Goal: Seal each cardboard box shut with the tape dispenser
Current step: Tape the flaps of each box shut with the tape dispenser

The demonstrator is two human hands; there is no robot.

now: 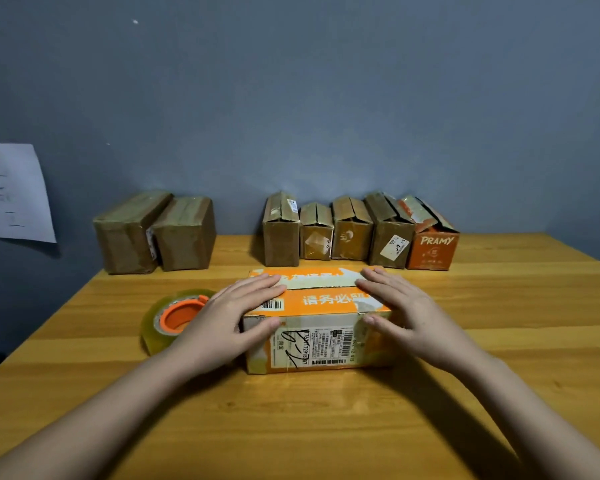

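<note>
A wooden worktop (326,427) with a yellow-brown grain fills the lower part of the head view, and two bare forearms reach in over its near edge. Toward the middle of the worktop stands an orange and white cardboard box (321,327) with printed shipping labels and a barcode on its near side. Its top flaps lie closed. The left hand (227,320) rests on the box's left end, fingers straight and spread across the top flap, thumb against the near face. The right hand (404,315) rests likewise on the right end, fingers flat on the top and thumb touching the near face. Neither hand curls around anything.

Just beside the left hand, on the worktop to the left of the box, lies a roll of clear tape on an orange plastic dispenser (177,320), partly hidden by the left wrist.

Along the far edge, against a grey-blue wall (326,98), two brown tape-wrapped boxes (156,233) stand together at the left. Well apart to the right stands a row of four brown cardboard boxes (336,233) with raised flaps, ending in an orange box marked PRAMY (433,249). A white paper sheet (14,192) hangs on the wall at the left.
</note>
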